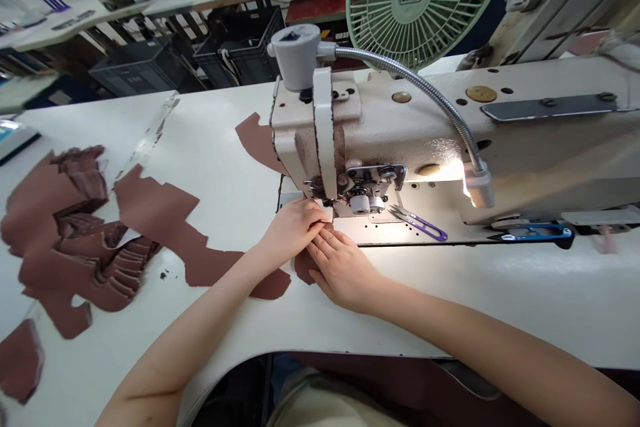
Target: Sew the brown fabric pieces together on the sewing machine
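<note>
Both hands meet at the needle area of a white sewing machine (320, 127), over a small brown leather-like piece (304, 268). My left hand (296, 225) has its fingers bent and closed at the edge of that piece, just under the presser area; its fingertips are partly hidden. My right hand (346, 270) lies flat on the piece with fingers stretched out, its fingertips touching the left hand. Left of the hands, a larger brown cut piece (155, 203) lies on the white table (210, 327), passing beneath my left forearm.
A stack of brown cut pieces (55, 213) lies at left. Purple thread snips (423, 223) rest on the machine bed, with blue snips (537, 233) further right. A lit gooseneck lamp (477, 187) bends over the bed. Behind the machine stands a green fan (425, 0).
</note>
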Tool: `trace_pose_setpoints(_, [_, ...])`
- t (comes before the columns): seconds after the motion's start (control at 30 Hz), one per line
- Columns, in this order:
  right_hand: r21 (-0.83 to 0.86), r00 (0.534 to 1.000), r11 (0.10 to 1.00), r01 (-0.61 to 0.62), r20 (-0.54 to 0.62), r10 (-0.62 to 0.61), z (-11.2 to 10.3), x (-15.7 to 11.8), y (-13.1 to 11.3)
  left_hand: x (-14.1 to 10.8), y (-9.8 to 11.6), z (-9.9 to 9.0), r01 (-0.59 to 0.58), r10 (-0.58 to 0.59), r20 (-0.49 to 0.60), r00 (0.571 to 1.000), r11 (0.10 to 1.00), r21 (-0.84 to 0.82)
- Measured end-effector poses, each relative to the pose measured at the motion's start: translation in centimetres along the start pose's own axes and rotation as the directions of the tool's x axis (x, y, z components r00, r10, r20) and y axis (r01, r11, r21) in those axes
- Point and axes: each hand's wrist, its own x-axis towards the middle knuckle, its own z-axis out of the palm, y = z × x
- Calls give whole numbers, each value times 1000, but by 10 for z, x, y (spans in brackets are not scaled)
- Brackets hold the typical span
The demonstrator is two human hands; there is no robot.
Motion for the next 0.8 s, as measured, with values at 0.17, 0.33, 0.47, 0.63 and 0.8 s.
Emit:
trace_pose_setpoints(0.17, [-42, 999, 999, 4, 50, -2, 1, 0, -7, 2, -5, 5, -92, 94, -9, 996, 986, 136])
trace_pose_setpoints(0.33, [-91, 995, 996, 10, 101, 0, -2, 3, -13, 1, -11, 7, -174, 184, -70, 980, 976, 130])
trace_pose_setpoints(0.47, [-105, 992, 994, -17, 122, 30, -2, 14, -11, 5, -17, 7, -161, 165, -20, 986, 978, 133])
trace_pose_setpoints(0.63, [-115, 989, 991, -62, 125, 76, 2, 26, -8, 12, -26, 10, -149, 149, 9, 989, 980, 133])
trace_pose_setpoints(0.8, [-115, 991, 989, -92, 89, 102, 3, 31, -3, 12, -33, 13, -178, 182, -27, 983, 978, 111])
